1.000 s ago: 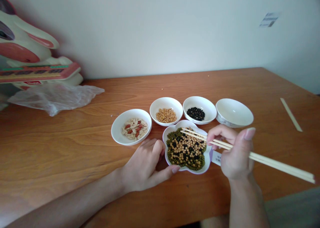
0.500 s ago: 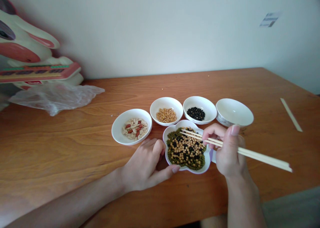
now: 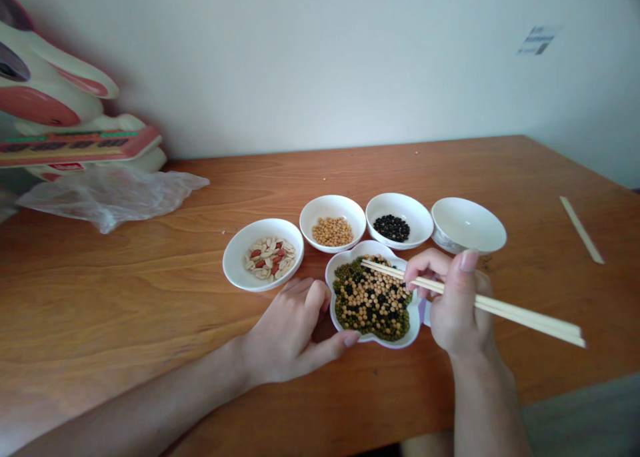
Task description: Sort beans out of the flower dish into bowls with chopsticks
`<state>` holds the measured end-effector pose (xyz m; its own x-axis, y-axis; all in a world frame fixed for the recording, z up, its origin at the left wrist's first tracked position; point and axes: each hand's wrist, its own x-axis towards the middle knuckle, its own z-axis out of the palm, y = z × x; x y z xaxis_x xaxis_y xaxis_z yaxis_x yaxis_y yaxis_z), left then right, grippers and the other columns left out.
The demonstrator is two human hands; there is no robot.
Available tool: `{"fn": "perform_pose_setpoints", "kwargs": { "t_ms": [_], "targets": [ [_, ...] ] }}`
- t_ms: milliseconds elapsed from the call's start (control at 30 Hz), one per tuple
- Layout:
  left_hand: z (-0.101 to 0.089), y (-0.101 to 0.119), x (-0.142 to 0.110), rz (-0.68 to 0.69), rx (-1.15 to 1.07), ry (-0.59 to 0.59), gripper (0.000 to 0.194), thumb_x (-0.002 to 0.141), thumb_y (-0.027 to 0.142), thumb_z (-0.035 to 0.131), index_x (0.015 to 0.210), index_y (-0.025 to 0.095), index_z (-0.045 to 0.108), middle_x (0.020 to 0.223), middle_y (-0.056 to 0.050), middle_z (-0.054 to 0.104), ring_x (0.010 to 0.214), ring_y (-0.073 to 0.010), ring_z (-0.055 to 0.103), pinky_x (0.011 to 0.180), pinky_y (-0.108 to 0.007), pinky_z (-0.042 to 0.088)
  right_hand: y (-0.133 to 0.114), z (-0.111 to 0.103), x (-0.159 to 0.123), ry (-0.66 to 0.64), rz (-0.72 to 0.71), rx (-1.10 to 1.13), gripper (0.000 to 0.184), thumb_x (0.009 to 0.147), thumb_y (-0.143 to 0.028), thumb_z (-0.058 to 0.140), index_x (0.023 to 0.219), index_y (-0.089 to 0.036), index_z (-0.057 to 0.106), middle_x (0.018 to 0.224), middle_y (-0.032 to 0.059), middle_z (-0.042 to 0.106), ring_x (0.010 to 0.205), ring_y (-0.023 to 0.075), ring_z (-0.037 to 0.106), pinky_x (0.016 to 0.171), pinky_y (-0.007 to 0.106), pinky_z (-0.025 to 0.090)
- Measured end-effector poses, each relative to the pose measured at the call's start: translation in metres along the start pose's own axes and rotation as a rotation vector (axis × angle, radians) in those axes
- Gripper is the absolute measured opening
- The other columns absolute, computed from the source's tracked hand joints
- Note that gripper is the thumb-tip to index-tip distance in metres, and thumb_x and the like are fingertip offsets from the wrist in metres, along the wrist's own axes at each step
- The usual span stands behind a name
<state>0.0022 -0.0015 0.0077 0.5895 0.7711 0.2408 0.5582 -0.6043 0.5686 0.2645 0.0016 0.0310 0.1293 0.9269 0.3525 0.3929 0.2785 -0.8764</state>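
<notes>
My right hand (image 3: 457, 303) is closed around a pair of wooden chopsticks (image 3: 520, 315), whose tips sit close together over the upper part of a flower-shaped white dish (image 3: 333, 310). Green mung beans (image 3: 345, 317), yellow soybeans and black beans lie mixed in this dish. My left hand (image 3: 295, 330) grips the dish at its left side, with the thumb on the near rim and the other fingers curled against the edge. Whether a bean is between the chopstick tips is too small to tell.
Behind the dish stand white bowls holding peanuts (image 3: 270, 258), soybeans (image 3: 333, 231) and black beans (image 3: 392, 228), plus an empty bowl (image 3: 470, 225). A wooden strip (image 3: 582, 230) lies at the right. A plastic bag (image 3: 115, 193) and cartoon toy keyboard (image 3: 75, 147) are at the left.
The chopstick tips have drawn closer together and shifted very slightly up and right. Both hands and the dish stay nearly in place.
</notes>
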Motion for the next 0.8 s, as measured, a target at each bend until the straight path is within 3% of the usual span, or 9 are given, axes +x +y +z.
{"fn": "perform_pose_setpoints", "kwargs": {
  "t_ms": [233,533,800],
  "targets": [
    [0.0006,-0.001,-0.0008,0.008,-0.004,0.001,0.036,0.102,0.055,0.065,0.099,0.023,0.05,0.085,-0.003,0.064,0.073,-0.0218,0.061,0.066,-0.036,0.049,0.0045,-0.0019,-0.0024,-0.05,0.009,0.004,0.086,0.109,-0.076,0.013,0.069,-0.023,0.069,0.058,0.0037,0.06,0.054,0.017,0.053,0.049,0.031,0.036],
    [-0.0005,-0.0002,-0.001,-0.011,-0.001,-0.022,0.037,0.103,0.056,0.064,0.098,0.023,0.048,0.087,-0.003,0.064,0.076,-0.0226,0.062,0.068,-0.036,0.049,-0.004,0.0005,-0.0001,-0.021,-0.024,-0.046,0.086,0.11,-0.074,0.017,0.067,-0.022,0.07,0.053,0.0022,0.057,0.05,0.0149,0.052,0.047,0.03,0.037],
    [-0.0003,-0.0008,-0.002,-0.003,-0.011,-0.02,0.036,0.103,0.055,0.064,0.099,0.023,0.049,0.087,-0.003,0.064,0.075,-0.0221,0.061,0.067,-0.036,0.049,0.0025,-0.0029,-0.0022,-0.02,-0.003,-0.008,0.087,0.108,-0.077,0.014,0.067,-0.023,0.069,0.056,0.0037,0.06,0.053,0.0166,0.054,0.048,0.031,0.038]
  ]
}}
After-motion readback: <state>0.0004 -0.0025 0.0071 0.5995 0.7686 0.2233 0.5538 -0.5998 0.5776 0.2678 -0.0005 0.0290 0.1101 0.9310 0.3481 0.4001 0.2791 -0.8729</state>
